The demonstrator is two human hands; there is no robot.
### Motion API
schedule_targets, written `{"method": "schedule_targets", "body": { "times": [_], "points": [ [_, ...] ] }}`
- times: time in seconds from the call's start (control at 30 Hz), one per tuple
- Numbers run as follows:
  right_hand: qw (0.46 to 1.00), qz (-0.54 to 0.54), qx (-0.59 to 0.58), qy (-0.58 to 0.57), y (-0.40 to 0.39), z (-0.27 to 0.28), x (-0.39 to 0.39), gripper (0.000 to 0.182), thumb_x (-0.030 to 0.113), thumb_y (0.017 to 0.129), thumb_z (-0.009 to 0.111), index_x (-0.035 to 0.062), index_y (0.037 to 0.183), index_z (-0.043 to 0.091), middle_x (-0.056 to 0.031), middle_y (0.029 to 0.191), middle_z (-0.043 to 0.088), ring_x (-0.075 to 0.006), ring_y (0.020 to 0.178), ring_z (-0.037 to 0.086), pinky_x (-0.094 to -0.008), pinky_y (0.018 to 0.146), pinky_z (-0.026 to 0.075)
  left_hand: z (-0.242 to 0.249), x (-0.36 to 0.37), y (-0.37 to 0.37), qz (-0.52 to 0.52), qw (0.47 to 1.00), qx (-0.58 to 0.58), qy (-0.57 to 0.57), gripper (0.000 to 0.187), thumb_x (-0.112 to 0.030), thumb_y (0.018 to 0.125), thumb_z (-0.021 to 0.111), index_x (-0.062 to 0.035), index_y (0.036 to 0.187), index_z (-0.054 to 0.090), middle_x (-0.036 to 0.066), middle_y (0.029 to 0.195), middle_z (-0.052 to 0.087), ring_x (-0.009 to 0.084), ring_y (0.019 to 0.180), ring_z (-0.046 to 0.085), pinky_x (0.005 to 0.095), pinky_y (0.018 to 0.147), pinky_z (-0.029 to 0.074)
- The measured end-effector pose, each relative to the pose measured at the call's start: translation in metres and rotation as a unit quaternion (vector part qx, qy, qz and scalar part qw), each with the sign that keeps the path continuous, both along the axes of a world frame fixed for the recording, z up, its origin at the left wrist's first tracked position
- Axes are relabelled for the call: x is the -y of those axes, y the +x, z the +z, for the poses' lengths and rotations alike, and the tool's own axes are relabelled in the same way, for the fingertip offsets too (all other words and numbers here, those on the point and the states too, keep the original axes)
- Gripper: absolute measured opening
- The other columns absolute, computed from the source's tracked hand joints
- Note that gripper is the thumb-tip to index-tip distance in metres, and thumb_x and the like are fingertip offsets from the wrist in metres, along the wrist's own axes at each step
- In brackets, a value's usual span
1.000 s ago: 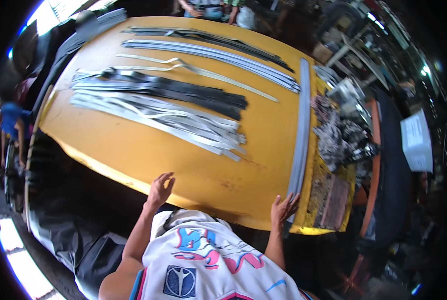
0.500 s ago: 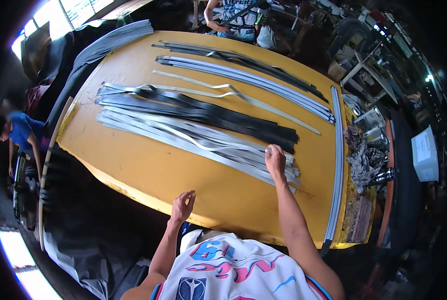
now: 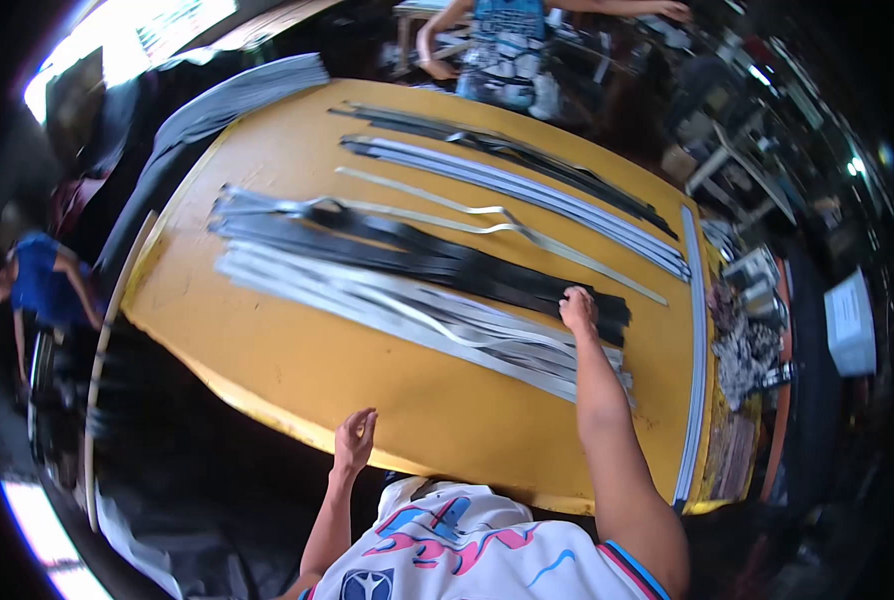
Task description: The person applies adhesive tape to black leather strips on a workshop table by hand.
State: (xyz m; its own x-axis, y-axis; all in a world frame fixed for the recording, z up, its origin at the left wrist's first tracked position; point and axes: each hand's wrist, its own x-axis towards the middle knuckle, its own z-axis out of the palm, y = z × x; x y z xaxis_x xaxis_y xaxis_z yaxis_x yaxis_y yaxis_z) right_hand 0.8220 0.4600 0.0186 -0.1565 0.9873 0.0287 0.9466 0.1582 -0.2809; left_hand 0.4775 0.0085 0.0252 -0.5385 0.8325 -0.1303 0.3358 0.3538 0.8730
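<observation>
My right hand (image 3: 579, 308) is over the right end of a bundle of black flat strips (image 3: 417, 252), its fingers curled in; whatever they may hold is hidden. Just nearer to me lies a bundle of light grey strips (image 3: 367, 308), fanned out unevenly, with my right forearm crossing its right end. My left hand (image 3: 355, 440) hangs at the near edge of the yellow table (image 3: 257, 370), loosely bent, thumb and fingers apart and nothing in them.
Two thin pale strips (image 3: 507, 222), grey-blue strips (image 3: 527, 200) and dark strips (image 3: 527, 155) lie farther back. A long grey strip bundle (image 3: 694, 350) runs along the right side. Crumpled cloth (image 3: 742, 340) sits beyond it. One person (image 3: 507, 50) stands behind the table, another (image 3: 47, 280) at left.
My right hand has moved away from me, from the light grey strips' end to the black ones. My left hand stays near the table edge. The view has shifted; the person behind now stretches an arm out.
</observation>
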Motion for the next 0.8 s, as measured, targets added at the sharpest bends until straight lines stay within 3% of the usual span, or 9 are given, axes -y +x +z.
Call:
{"method": "schedule_targets", "body": {
  "times": [0.1, 0.17, 0.37, 0.47, 0.53, 0.67, 0.8],
  "points": [
    [0.996, -0.086, 0.023, 0.008, 0.023, -0.010, -0.010, 0.028, 0.016, 0.082, 0.070, 0.0117, 0.109, 0.070, -0.0103, 0.115, 0.069, -0.0330, 0.107, 0.067, -0.0446, 0.090, 0.056, -0.003, -0.007, -0.005, -0.004, 0.999, 0.033, 0.002, 0.028, -0.022, 0.104, 0.061, 0.0006, 0.118, 0.069, 0.013, 0.102, 0.076, 0.0203, 0.092, 0.073, 0.0321, 0.082, 0.057],
    [0.986, -0.156, 0.049, -0.040, 0.036, -0.008, -0.014, 0.035, 0.016, 0.084, 0.069, 0.0142, 0.119, 0.069, -0.0112, 0.126, 0.067, -0.0330, 0.119, 0.063, -0.0446, 0.099, 0.052, 0.003, -0.008, -0.010, -0.008, 0.999, 0.041, 0.004, 0.030, -0.024, 0.104, 0.060, 0.0009, 0.118, 0.069, 0.013, 0.102, 0.075, 0.0199, 0.092, 0.073, 0.0320, 0.082, 0.056],
    [0.976, -0.218, 0.013, 0.016, 0.110, -0.034, -0.022, 0.033, 0.013, 0.084, 0.069, 0.0123, 0.117, 0.068, -0.0116, 0.125, 0.066, -0.0317, 0.119, 0.062, -0.0463, 0.096, 0.054, 0.009, -0.032, -0.013, -0.021, 0.998, 0.027, -0.043, 0.030, -0.025, 0.104, 0.060, 0.0003, 0.116, 0.069, 0.014, 0.100, 0.075, 0.0220, 0.090, 0.073, 0.0345, 0.083, 0.056],
    [0.982, -0.172, 0.030, 0.072, 0.142, -0.043, -0.027, 0.036, 0.010, 0.084, 0.068, 0.0133, 0.120, 0.067, -0.0120, 0.127, 0.065, -0.0339, 0.119, 0.061, -0.0463, 0.099, 0.052, 0.017, -0.061, -0.010, -0.044, 0.998, 0.024, -0.034, 0.027, -0.023, 0.104, 0.060, -0.0001, 0.116, 0.070, 0.014, 0.100, 0.076, 0.0230, 0.091, 0.073, 0.0341, 0.084, 0.056],
    [0.990, -0.142, -0.003, -0.010, 0.152, -0.025, -0.030, 0.039, 0.008, 0.084, 0.070, 0.0132, 0.122, 0.065, -0.0123, 0.128, 0.064, -0.0360, 0.120, 0.060, -0.0457, 0.101, 0.050, 0.031, -0.085, -0.003, -0.054, 0.998, 0.008, -0.032, 0.026, -0.021, 0.104, 0.060, 0.0005, 0.115, 0.070, 0.015, 0.102, 0.076, 0.0230, 0.094, 0.073, 0.0340, 0.085, 0.056],
    [0.995, -0.091, -0.028, -0.007, 0.161, -0.009, -0.031, 0.044, 0.013, 0.082, 0.078, 0.0118, 0.124, 0.064, -0.0132, 0.126, 0.063, -0.0349, 0.121, 0.058, -0.0451, 0.103, 0.048, 0.040, -0.121, 0.010, -0.080, 0.996, 0.027, -0.002, 0.026, -0.020, 0.103, 0.060, 0.0014, 0.116, 0.070, 0.015, 0.102, 0.075, 0.0230, 0.095, 0.073, 0.0338, 0.087, 0.055],
    [0.999, -0.034, 0.002, -0.013, 0.164, -0.002, -0.031, 0.041, 0.013, 0.081, 0.078, 0.0128, 0.120, 0.064, -0.0128, 0.119, 0.063, -0.0344, 0.117, 0.059, -0.0447, 0.100, 0.049, 0.041, -0.141, 0.023, -0.093, 0.995, 0.048, 0.002, 0.025, -0.018, 0.103, 0.061, 0.0020, 0.116, 0.070, 0.016, 0.103, 0.075, 0.0225, 0.094, 0.072, 0.0334, 0.086, 0.055]
  ]
}}
